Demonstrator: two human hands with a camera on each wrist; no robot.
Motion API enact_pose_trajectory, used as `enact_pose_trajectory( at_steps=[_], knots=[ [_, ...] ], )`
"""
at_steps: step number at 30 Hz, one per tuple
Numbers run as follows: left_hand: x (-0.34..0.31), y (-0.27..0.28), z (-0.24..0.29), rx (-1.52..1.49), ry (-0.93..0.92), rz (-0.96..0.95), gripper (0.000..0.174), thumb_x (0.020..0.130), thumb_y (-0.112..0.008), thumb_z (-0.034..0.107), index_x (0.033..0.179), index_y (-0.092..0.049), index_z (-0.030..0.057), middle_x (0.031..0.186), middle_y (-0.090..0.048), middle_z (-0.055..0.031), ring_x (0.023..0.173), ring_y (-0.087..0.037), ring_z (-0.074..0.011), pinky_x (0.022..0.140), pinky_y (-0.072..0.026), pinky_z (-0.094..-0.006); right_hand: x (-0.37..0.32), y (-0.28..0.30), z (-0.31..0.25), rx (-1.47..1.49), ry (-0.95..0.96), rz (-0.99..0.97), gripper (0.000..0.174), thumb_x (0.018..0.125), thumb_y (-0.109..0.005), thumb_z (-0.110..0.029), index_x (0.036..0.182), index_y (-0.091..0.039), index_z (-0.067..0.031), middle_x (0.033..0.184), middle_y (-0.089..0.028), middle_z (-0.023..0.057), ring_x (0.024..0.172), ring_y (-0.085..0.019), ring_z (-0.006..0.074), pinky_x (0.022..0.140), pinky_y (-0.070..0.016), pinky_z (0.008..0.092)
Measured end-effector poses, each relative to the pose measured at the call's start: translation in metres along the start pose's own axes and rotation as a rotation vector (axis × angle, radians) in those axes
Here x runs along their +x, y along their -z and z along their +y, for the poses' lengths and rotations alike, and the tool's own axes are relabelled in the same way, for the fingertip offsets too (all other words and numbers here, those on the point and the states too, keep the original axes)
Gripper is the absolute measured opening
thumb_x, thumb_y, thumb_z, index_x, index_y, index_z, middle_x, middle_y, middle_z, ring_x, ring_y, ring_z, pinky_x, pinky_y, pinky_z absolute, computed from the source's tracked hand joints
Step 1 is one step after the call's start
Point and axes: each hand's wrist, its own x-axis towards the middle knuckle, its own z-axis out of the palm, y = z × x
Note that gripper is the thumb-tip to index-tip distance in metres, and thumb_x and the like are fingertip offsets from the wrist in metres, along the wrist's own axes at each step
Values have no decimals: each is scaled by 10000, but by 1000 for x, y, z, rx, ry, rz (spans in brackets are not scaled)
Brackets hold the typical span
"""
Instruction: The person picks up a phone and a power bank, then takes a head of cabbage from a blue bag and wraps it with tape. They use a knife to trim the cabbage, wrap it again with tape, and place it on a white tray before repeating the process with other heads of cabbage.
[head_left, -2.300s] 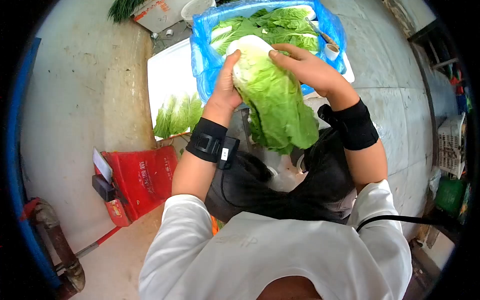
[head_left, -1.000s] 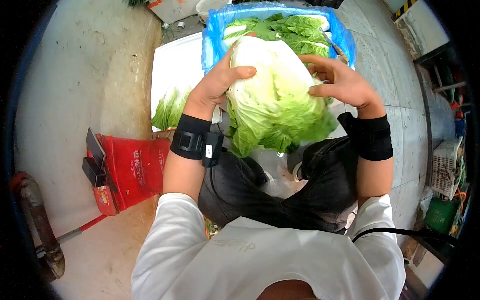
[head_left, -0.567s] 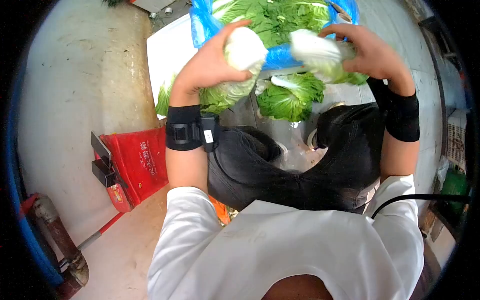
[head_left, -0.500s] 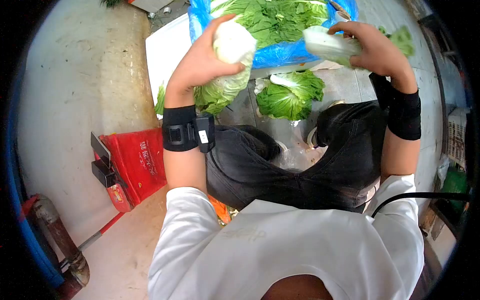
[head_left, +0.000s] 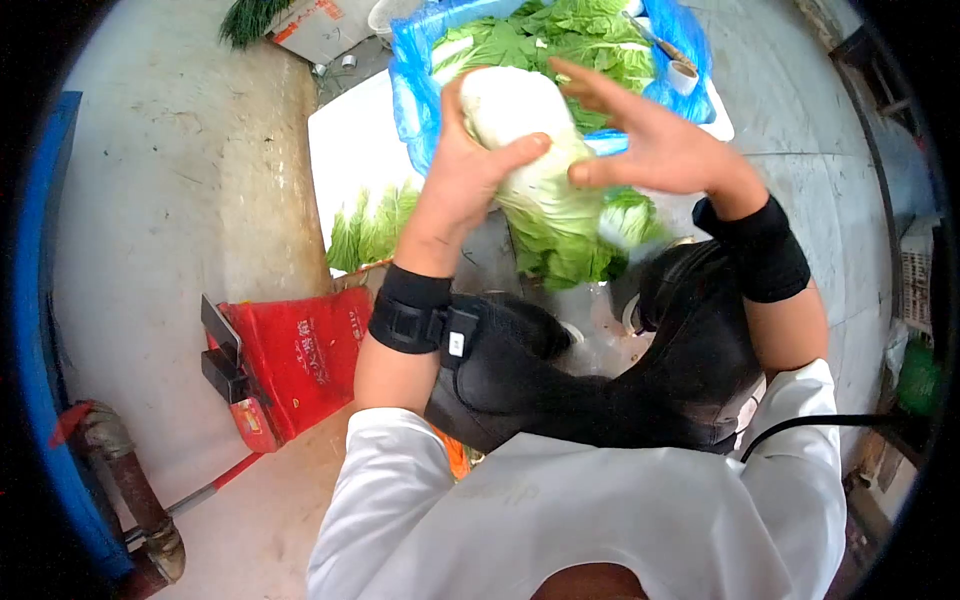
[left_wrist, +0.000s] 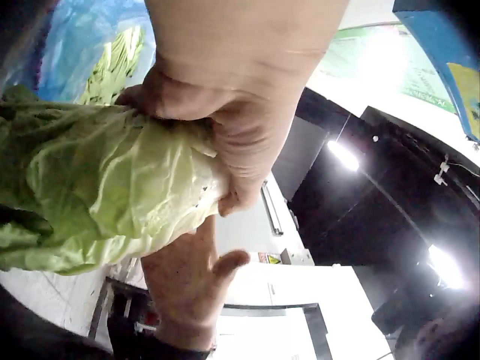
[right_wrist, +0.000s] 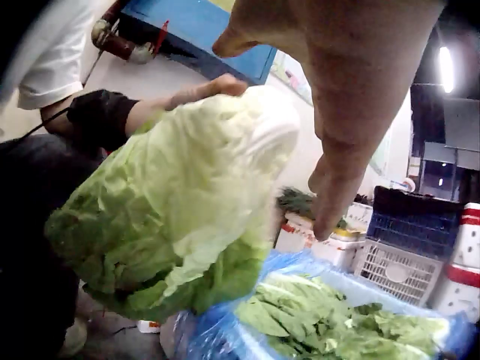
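Observation:
My left hand (head_left: 472, 175) grips a napa cabbage (head_left: 515, 105) by its white base end, thumb across the near side. The head tilts, its green leafy end hanging toward my knees. My right hand (head_left: 665, 140) is beside it with fingers spread, thumb tip close to the cabbage's right side. In the right wrist view the right hand (right_wrist: 360, 90) holds nothing, and the cabbage (right_wrist: 172, 187) shows pale ribs and ruffled leaves. The left wrist view has the cabbage (left_wrist: 112, 180) in my left fingers. Loose cabbage leaves (head_left: 632, 212) are low between my feet and the crate.
A crate lined with blue plastic (head_left: 415, 110) holds several cabbages; a knife and a tape roll (head_left: 682, 77) lie at its right edge. On the left, a white board (head_left: 350, 150) carries more cabbages (head_left: 380, 225). A red box (head_left: 300, 360) stands by my left arm.
The right hand pulled a leaf off the cabbage and carried it right; now it is back beside the head without it. The left hand has kept its grip and brought the cabbage toward the middle.

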Motion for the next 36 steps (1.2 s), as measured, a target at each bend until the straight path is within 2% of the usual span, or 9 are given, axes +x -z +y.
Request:
enact_pose_trajectory(
  at_steps=[3, 8, 11, 20, 26, 28, 32, 34, 36],
  knots=[
    [-3, -26, -9, -131, 25, 0, 961, 776, -857, 82, 1461, -185, 26, 1317, -500, -178, 1179, -583, -259, 956, -555, -391, 11, -18, 3, 126, 74, -56, 1111, 777, -871, -342, 1601, -186, -47, 1516, -425, 212, 1399, -433, 301, 1150, -362, 393],
    [1, -24, -1, -417, 106, -42, 968, 868, -804, 208, 1500, -107, -22, 1366, -485, -209, 1215, -568, -277, 1014, -510, -376, 20, -11, 2, 260, -13, -57, 1069, 720, -882, -288, 1577, -282, -69, 1473, -480, 146, 1351, -470, 254, 1140, -367, 379],
    [-3, -17, 3, 44, 92, -104, 861, 885, -791, 195, 1523, -257, -26, 1379, -536, -161, 1258, -544, -229, 1069, -453, -356, 22, -7, 0, 310, 17, -20, 1057, 679, -890, -260, 1540, -331, -7, 1405, -545, 155, 1292, -529, 246, 1102, -405, 361],
    [-2, 14, 14, 301, 77, -214, 784, 813, -866, 320, 1423, -501, -13, 1305, -629, -115, 1176, -605, -191, 1020, -481, -332, 26, -1, -1, 311, -10, -110, 1018, 650, -896, -247, 1518, -406, -42, 1388, -565, 128, 1281, -528, 216, 1099, -404, 352],
    [5, 40, 6, 464, -109, -135, 607, 826, -811, 166, 1372, -580, 35, 1189, -681, -98, 1049, -645, -165, 925, -520, -311, 25, 6, 2, 206, 55, -182, 999, 630, -884, -258, 1504, -436, -77, 1369, -582, 109, 1255, -543, 222, 1089, -411, 351],
    [8, 54, 6, 744, -232, -35, 508, 838, -797, 161, 1307, -637, 51, 1124, -701, -91, 997, -660, -155, 884, -534, -302, 24, 9, 3, 107, 71, -217, 1003, 616, -886, -260, 1498, -443, -82, 1362, -586, 111, 1250, -548, 231, 1088, -412, 353],
    [9, 81, 17, 522, -162, 297, 504, 870, -739, 193, 1312, -622, -20, 1105, -727, -143, 925, -705, -199, 834, -563, -330, 17, 15, 14, -30, 58, -275, 1033, 573, -895, -258, 1491, -449, -98, 1347, -591, 135, 1249, -556, 265, 1097, -406, 368],
    [5, 69, 4, 389, -154, 257, 533, 880, -739, 225, 1329, -598, -29, 1077, -725, -139, 908, -698, -194, 830, -558, -326, 16, 21, 17, -10, 34, -207, 1041, 566, -902, -258, 1490, -449, -96, 1344, -592, 138, 1249, -558, 272, 1101, -405, 373],
    [3, 47, 4, 662, 21, 0, 470, 898, -757, 186, 1321, -615, 39, 1080, -693, -28, 1009, -655, -129, 885, -533, -309, 15, 34, 20, -36, 35, -137, 1053, 558, -912, -271, 1490, -450, -101, 1344, -593, 136, 1264, -547, 272, 1107, -399, 381]
  ],
)
